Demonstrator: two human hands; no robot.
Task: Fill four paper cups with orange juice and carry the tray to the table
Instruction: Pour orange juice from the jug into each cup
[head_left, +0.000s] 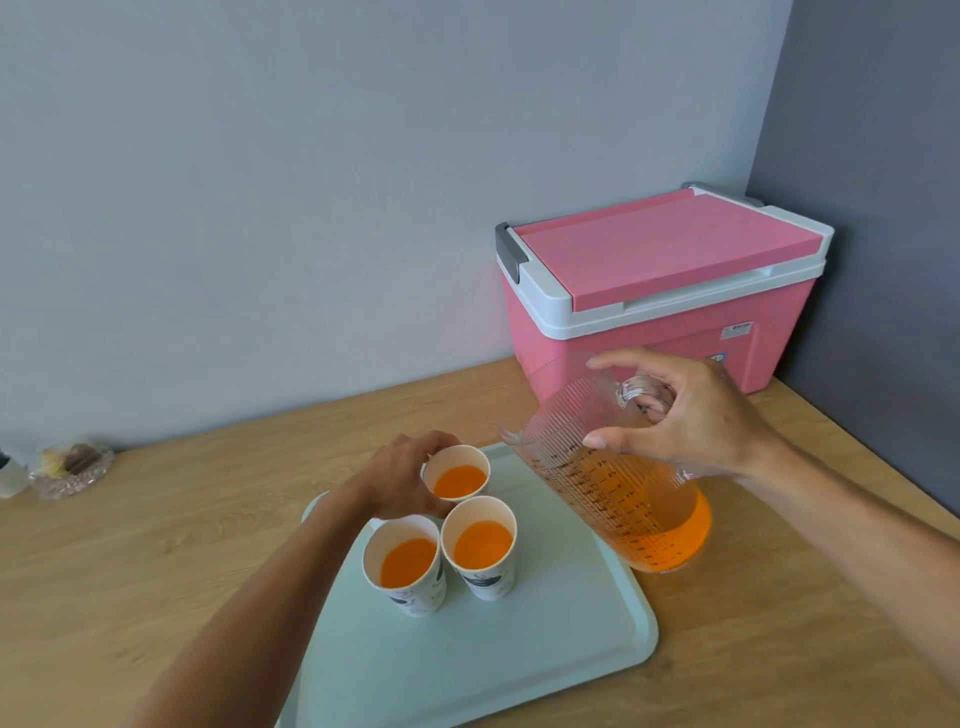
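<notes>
Three paper cups hold orange juice on a pale green tray (519, 649): a far cup (460, 475), a near left cup (408, 564) and a near right cup (483, 545). My left hand (402, 483) curls round the far cup's left side. My right hand (685, 415) grips the handle of a clear measuring jug (623, 499), tilted with its spout toward the cups and orange juice pooled in its bottom. No juice is leaving the spout. Whether another cup sits behind my left hand is hidden.
A pink cooler box (660, 280) with a white rim stands shut in the back right corner of the wooden counter (156, 545). A glass dish (72, 467) with small items sits at the far left by the wall.
</notes>
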